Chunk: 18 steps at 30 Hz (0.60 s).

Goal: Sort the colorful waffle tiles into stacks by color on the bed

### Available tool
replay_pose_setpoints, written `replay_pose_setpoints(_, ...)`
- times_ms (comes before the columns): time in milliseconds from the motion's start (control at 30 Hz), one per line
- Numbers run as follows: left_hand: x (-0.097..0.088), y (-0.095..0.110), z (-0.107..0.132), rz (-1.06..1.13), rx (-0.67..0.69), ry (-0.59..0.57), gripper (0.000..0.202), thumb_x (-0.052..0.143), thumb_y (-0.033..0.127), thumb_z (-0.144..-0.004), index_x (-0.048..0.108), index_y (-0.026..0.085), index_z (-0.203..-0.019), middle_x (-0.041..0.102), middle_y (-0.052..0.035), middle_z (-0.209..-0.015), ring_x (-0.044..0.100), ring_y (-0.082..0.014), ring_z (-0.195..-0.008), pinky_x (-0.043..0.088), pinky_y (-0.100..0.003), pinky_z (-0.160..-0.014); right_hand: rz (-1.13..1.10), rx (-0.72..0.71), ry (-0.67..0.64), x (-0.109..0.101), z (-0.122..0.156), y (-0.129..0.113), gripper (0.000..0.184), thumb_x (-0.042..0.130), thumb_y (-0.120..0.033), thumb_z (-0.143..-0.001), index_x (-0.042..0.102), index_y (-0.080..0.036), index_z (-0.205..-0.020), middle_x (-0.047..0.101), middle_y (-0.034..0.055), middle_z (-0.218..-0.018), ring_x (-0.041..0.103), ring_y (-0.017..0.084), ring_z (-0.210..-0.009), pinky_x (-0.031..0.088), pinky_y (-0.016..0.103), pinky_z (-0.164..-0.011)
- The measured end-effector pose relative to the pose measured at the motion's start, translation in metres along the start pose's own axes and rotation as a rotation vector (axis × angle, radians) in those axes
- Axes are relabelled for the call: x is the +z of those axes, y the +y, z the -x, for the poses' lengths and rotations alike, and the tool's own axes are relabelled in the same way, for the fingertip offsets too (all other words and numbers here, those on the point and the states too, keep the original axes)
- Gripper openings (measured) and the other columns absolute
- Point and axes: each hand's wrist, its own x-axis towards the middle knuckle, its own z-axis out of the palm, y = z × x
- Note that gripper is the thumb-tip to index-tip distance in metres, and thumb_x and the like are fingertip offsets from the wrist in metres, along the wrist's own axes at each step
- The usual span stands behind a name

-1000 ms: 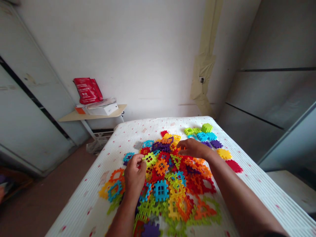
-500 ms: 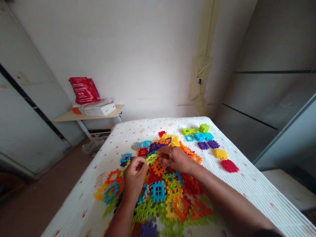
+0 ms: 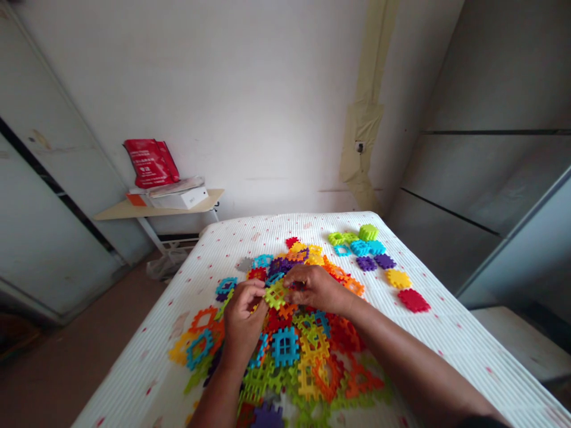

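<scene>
A heap of coloured interlocking plastic tiles [image 3: 307, 351] lies on a white bed with small red dots [image 3: 446, 351]. Above the heap's far part, my left hand [image 3: 243, 315] and my right hand [image 3: 314, 287] meet. Both pinch a lime-green square grid tile [image 3: 275, 293] from opposite sides, lifted slightly off the heap. A blue grid tile [image 3: 286, 345] lies just under my left wrist side. Sorted tiles sit apart at the far right: green [image 3: 368, 232], blue [image 3: 370, 246], purple [image 3: 383, 261], yellow [image 3: 398, 278] and red [image 3: 414, 300].
A small side table [image 3: 156, 209] stands beyond the bed's far left corner, carrying a red bag [image 3: 150, 161] and a white box [image 3: 178, 196]. White walls close in behind and to the right. Brown floor [image 3: 89, 368] runs along the bed's left side.
My right hand moved left from the far side of the heap to join my left hand. The lime-green tile now sits between both hands, raised a little.
</scene>
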Motion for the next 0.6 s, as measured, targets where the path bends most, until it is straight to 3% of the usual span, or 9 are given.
replay_pose_setpoints(167,-0.0005,0.0032,0.0004,-0.025,0.072,0.011,0.002,0.054,0.02,-0.076,0.056,0.02,-0.075,0.06,-0.0048,-0.093,0.06,-0.016,-0.09,0.05,-0.027,-0.077,-0.035,0.014,-0.015,0.0004,-0.0005,-0.0019,0.039,0.075,-0.03,-0.066,0.065,-0.021,-0.103,0.067,0.0045,-0.101,0.061,0.017,-0.089,0.046,0.028,-0.079)
replay_pose_setpoints(300,0.0006,0.0036,0.0011,-0.015,0.046,0.027,0.004,0.055,0.021,-0.076,0.058,0.02,-0.079,0.062,-0.0053,-0.093,0.06,-0.0165,-0.09,0.05,-0.028,-0.079,-0.018,0.029,-0.017,-0.0003,-0.0011,-0.0036,0.041,0.077,-0.027,-0.064,0.066,-0.022,-0.103,0.067,0.0044,-0.099,0.061,0.018,-0.092,0.046,0.029,-0.082)
replay_pose_setpoints(433,0.0022,0.0015,0.0021,0.071,-0.109,0.056,0.016,0.058,0.027,-0.076,0.06,0.018,-0.088,0.065,-0.0048,-0.087,0.063,-0.0158,-0.08,0.051,-0.028,-0.074,0.008,0.052,0.01,-0.0014,-0.0008,-0.0028,0.04,0.076,-0.029,-0.066,0.065,-0.022,-0.104,0.067,0.0049,-0.101,0.061,0.019,-0.093,0.046,0.03,-0.083)
replay_pose_setpoints(600,-0.0015,0.0099,0.0007,0.156,-0.288,0.073,0.023,0.06,0.035,-0.073,0.066,0.016,-0.086,0.068,-0.0024,-0.075,0.063,-0.0149,-0.066,0.051,-0.024,-0.061,0.079,-0.02,0.022,0.001,0.0004,0.003,0.041,0.074,-0.027,-0.069,0.064,-0.023,-0.108,0.065,0.0062,-0.107,0.059,0.02,-0.099,0.044,0.032,-0.087)
